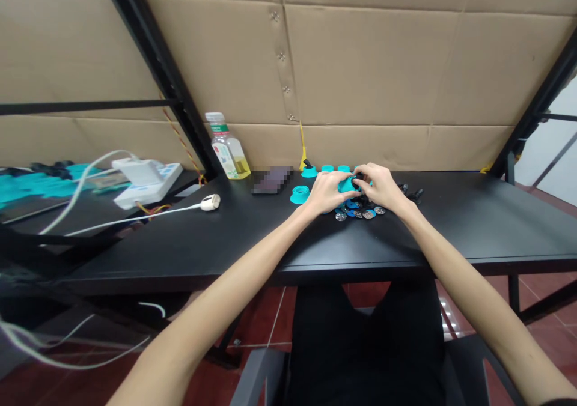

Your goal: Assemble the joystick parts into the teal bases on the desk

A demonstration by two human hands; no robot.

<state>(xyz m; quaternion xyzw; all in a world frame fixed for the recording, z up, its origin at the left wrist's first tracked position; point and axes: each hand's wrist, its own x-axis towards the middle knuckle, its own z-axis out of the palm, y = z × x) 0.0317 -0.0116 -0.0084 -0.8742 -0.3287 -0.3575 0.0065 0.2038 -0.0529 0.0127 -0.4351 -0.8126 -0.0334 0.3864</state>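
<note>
Brown cardboard-like panels (383,63) back a black desk (478,226) above a red tiled floor (282,325). Fingers and thumb of a seated person's left hand (327,191) grip a teal part (347,185), held just over the desk, while the right hand (382,185) pinches at its right side, fingertips curled around a small black piece (357,181); whether the two pieces are joined cannot be told. Below the hands lie round metallic discs (341,217), some mixed with blue. Black parts (417,196) sit just right of the right hand, and a teal ring (300,195) beside the left. Farther left are a blurred-out dark object (272,180), a bottle (229,157) partly filled with yellow liquid, a white cable (148,218) and a white power strip (157,185).
</note>
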